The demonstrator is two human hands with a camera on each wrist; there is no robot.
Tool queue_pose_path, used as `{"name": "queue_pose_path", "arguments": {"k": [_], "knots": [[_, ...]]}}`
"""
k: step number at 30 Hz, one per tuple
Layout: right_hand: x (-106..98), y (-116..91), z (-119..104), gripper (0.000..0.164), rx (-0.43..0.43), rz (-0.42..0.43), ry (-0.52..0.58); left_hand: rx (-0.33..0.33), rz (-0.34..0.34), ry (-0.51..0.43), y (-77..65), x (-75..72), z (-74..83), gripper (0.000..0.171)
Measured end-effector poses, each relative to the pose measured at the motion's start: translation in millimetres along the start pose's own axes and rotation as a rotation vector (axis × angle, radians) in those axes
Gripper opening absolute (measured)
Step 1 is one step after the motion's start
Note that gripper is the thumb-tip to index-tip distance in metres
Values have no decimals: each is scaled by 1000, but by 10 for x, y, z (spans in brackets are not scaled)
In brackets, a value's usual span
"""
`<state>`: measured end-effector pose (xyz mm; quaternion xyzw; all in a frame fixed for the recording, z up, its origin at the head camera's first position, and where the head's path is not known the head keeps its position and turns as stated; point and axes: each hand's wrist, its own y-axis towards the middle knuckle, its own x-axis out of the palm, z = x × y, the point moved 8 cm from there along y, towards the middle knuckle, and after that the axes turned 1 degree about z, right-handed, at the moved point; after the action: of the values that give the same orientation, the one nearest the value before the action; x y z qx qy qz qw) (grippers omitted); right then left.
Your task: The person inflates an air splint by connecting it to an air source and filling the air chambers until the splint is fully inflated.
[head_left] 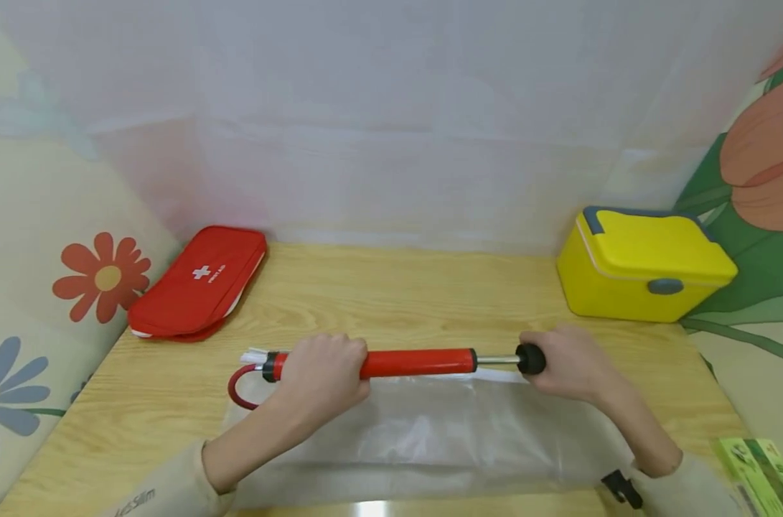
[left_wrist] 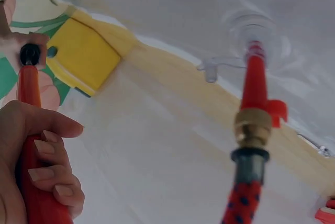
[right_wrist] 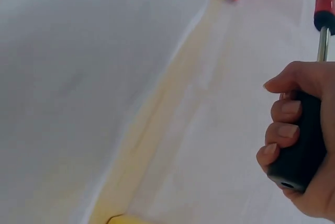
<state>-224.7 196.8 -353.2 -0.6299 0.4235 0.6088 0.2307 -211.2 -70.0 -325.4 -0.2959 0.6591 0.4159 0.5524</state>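
Note:
A red hand pump lies level above the table, its metal rod partly drawn out at the right. My left hand grips the barrel near its hose end. My right hand holds the black handle, with the fingers curled round it. From the pump's left end a short red hose bends down. In the left wrist view, its red nozzle sits in the clear valve of a translucent plastic inflatable. That inflatable lies on the table below both hands.
At the back left rests a red first aid pouch. A yellow box with a grey handle stands at the back right. Near the front right are a black clip or buckle and a green printed packet. A pale sheet hangs behind the table.

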Motion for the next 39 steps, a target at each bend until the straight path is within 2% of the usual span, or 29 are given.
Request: {"name": "queue_pose_path", "arguments": {"k": [4, 8, 13, 19, 21, 25, 28, 32, 35, 39], "knots": [[-110, 88, -169, 21, 4, 27, -13, -3, 11, -2, 18, -60, 48, 15], [-197, 139, -385, 23, -13, 67, -114, 1, 6, -1, 29, -69, 122, 14], [-168, 216, -656, 23, -35, 126, -215, 1, 20, 4, 16, -94, 181, 15], [-131, 287, -828, 21, -52, 174, -173, -3, 15, -20, -10, -132, 197, 13], [-135, 281, -823, 21, -51, 171, -150, 1, 19, -9, -11, -147, 193, 15], [-159, 202, -723, 25, -57, 106, -77, 19, 13, -1, -5, -151, 172, 18], [-238, 90, -562, 26, -44, 92, -45, 17, -9, 3, -16, -130, 124, 16], [-341, -58, -287, 26, 6, 119, -78, 2, -29, 12, -61, -122, 53, 15], [-278, -104, -171, 26, 49, 67, -103, -4, -29, 18, -98, -113, 36, 17], [-117, -39, -256, 24, 66, -4, -103, -14, -25, 32, -139, -83, 45, 19]]}}
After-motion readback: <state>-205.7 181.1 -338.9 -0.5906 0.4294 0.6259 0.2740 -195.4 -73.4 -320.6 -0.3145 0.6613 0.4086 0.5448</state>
